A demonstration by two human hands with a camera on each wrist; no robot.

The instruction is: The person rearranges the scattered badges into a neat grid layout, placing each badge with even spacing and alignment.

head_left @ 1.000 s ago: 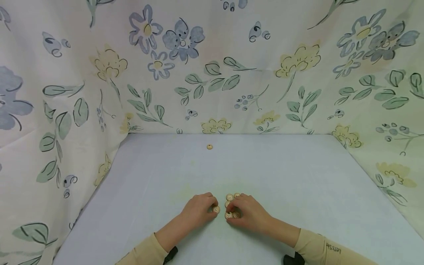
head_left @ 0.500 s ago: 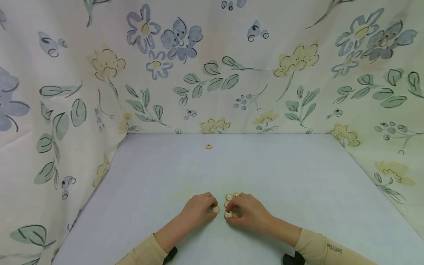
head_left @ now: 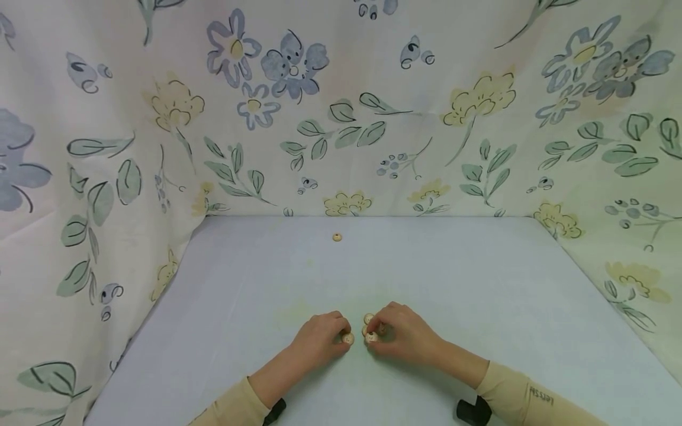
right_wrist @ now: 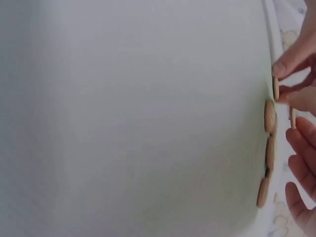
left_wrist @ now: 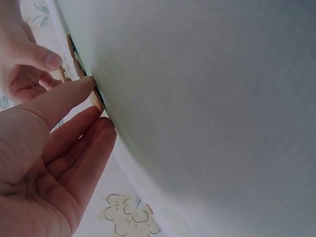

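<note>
My left hand [head_left: 321, 338] pinches a small round wooden button [head_left: 348, 338] between thumb and fingertips, low at the table surface. In the left wrist view that button [left_wrist: 97, 101] shows edge-on between thumb and finger. To its right, my right hand [head_left: 407, 336] pinches another wooden button [head_left: 371, 337]. The right wrist view has this second button [right_wrist: 293, 117] held off the table between thumb and fingertip. Under and beyond the right fingers lie several more buttons [head_left: 369, 318], partly covered by the hand; in the right wrist view these buttons [right_wrist: 270, 116] form a row.
A single button [head_left: 337, 236] lies far off near the back edge of the white table [head_left: 256, 266]. Floral cloth [head_left: 341, 118] hangs behind the table and along both sides. Black straps [head_left: 474, 409] sit at the wrists.
The right hand has lifted its button from the near end of the group and shifted slightly forward over the other buttons. The left hand keeps its place with its button.
</note>
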